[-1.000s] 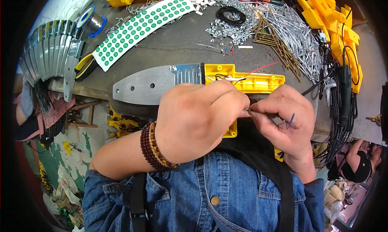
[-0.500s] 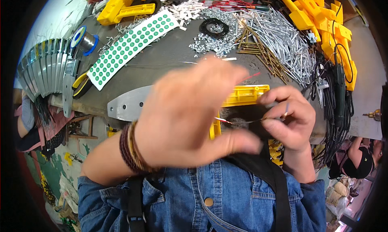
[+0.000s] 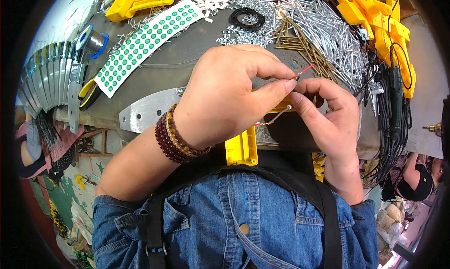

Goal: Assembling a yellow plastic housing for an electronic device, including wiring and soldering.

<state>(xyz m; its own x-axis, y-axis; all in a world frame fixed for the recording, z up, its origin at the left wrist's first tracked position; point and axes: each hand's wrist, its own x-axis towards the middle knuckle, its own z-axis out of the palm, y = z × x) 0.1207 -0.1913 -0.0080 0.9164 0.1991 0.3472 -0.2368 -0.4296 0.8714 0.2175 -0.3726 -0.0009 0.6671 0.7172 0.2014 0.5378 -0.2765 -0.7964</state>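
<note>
My left hand (image 3: 234, 88), with beaded bracelets at the wrist, pinches a thin red wire (image 3: 307, 69) between thumb and forefinger. Close against those fingertips, my right hand (image 3: 330, 112) is closed in a pinch; a short dark bit of wire shows there, mostly hidden by the fingers. Below the fingers, a second thin lead (image 3: 280, 115) with a pale tip and a reddish twisted end sticks up. Under both hands is a yellow plastic housing (image 3: 241, 149), largely covered by them. A flat grey metal plate with holes (image 3: 145, 113) extends left from beneath my left forearm.
Left on the bench are a sticker sheet (image 3: 145, 48), a solder spool (image 3: 93, 43), yellow-handled pliers (image 3: 88, 93) and a row of metal blades (image 3: 51, 77). Further back lie a black ring (image 3: 246, 18), silver pins (image 3: 323, 39) and brass-coloured rods (image 3: 304, 48). Yellow housings (image 3: 393, 39) and black cables (image 3: 391, 128) are right.
My left hand, blurred and spread before, has closed on the red wire. My right hand has risen and moved left to meet it. The view has shifted slightly.
</note>
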